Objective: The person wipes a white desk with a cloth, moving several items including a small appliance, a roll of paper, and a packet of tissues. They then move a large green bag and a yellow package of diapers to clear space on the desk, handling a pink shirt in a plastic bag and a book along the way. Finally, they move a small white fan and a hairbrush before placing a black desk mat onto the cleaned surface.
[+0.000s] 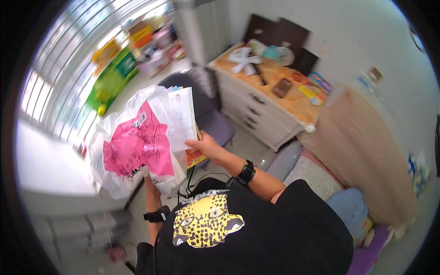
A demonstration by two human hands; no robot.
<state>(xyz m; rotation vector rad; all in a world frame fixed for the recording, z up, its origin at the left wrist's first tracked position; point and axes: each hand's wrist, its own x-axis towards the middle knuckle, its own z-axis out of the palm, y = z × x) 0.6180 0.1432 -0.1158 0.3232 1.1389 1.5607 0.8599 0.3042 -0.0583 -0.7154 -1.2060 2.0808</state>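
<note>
A white and pink plastic bag [147, 144] spreads in front of me, crumpled and partly see-through. My right hand [202, 144] grips a stack of papers and booklets [184, 117] at its right edge, thumb on top; the stack lies against the bag's mouth, partly behind its plastic. A red and yellow cover shows below the top sheet. My left forearm reaches up under the bag's lower edge, and my left hand [146, 171] is mostly hidden by the plastic, so its grasp cannot be made out.
Behind the stack stands a dark padded chair [216, 127]. A white chest of drawers [254, 106] holds a brown wallet-like item [282, 88], a white bow and other small things. A green package [115, 77] and boxes lie on the windowsill at the left. A covered bed headboard [357, 147] is at the right.
</note>
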